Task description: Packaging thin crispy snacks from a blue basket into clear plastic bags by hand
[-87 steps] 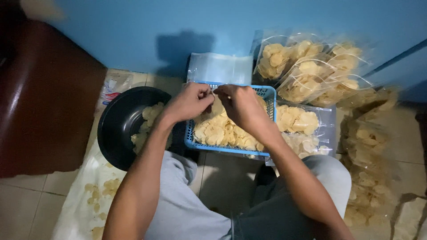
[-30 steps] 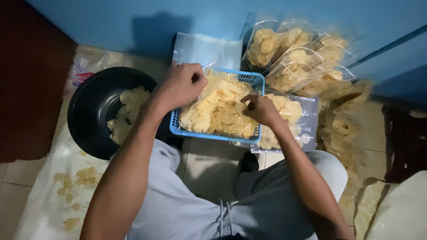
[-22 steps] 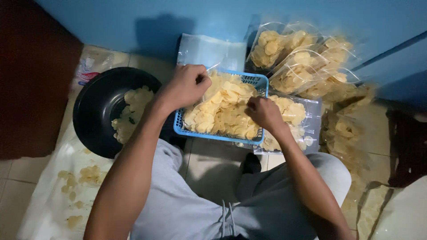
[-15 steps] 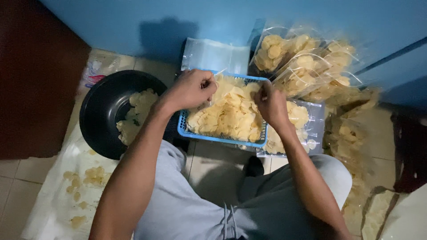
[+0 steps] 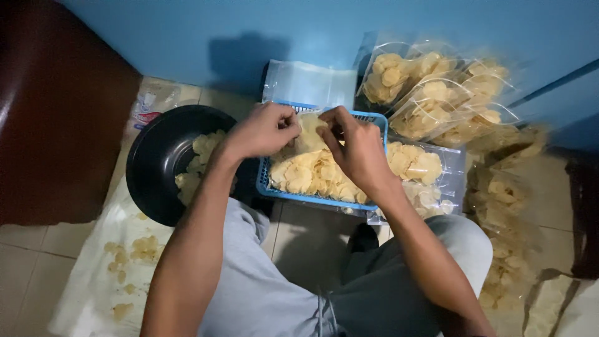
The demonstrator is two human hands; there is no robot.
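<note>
Pale floor tiles [image 5: 25, 262] meet a blue wall [image 5: 206, 31]; both hands [image 5: 265, 130] [image 5: 352, 146] apparently pinch one chip-filled clear bag [image 5: 306, 134].

Both hands [image 5: 312, 137] pinch chip bag [image 5: 307, 134] over basket [image 5: 380, 128].

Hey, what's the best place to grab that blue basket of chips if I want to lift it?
Probably by the two short end rims of the blue basket, one hand per end, coming from above. It is a wide, shallow rectangle heaped with chips, so a level two-handed lift looks safest. The black bowl crowds its left end.
</note>
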